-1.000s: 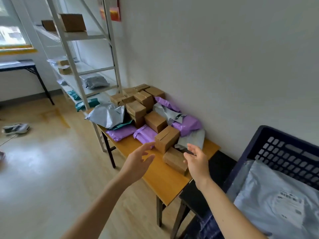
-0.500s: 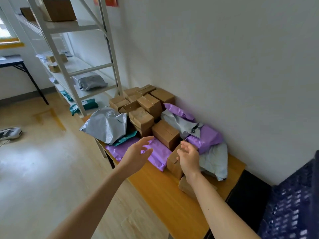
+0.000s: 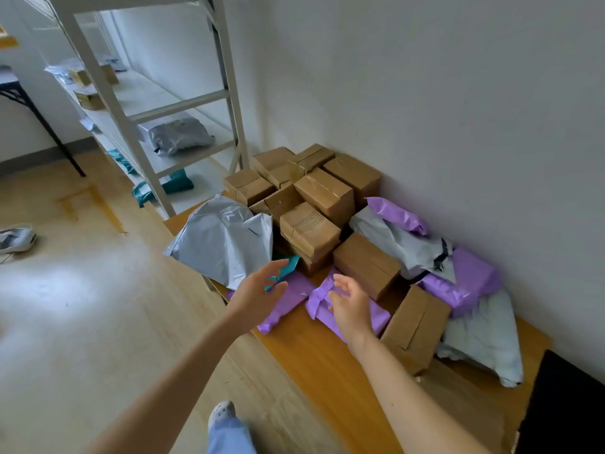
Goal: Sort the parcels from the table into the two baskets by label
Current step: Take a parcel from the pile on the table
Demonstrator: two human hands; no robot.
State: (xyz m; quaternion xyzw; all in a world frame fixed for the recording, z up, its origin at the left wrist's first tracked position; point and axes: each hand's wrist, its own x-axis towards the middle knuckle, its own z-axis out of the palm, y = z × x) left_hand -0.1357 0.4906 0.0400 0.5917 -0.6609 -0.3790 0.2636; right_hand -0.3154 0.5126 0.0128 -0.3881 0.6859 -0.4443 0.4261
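Both my hands have come forward from the near end of the table and now hang over the front of the heap. My left hand [image 3: 258,298] is spread, fingers loose, holding nothing, with its fingertips over the teal bag [image 3: 284,269] that pokes out from under the grey bag [image 3: 222,240]. My right hand [image 3: 352,308] is just as slack and empty, palm turned inward, hovering over the purple bag [image 3: 322,298] that lies under and just past it. A second purple bag [image 3: 288,294] lies flat between my two hands. A second ago the dark basket was in sight on my right; it has slid out of view as I turned toward the pile, so neither basket shows now. I take it that I am picking the next parcel, probably one of the purple ones, and that most of the sorting is still ahead.

Past my right hand stands a brown box [image 3: 366,263], and another box [image 3: 417,326] leans to the right of my wrist. Beyond them, cardboard boxes, grey bags and purple bags are stacked against the white wall. The wooden table [image 3: 327,365] is bare on my side of the heap. Left of my left hand a white metal rack [image 3: 183,103] holds a few more packets, and pale wood flooring stretches away below it.
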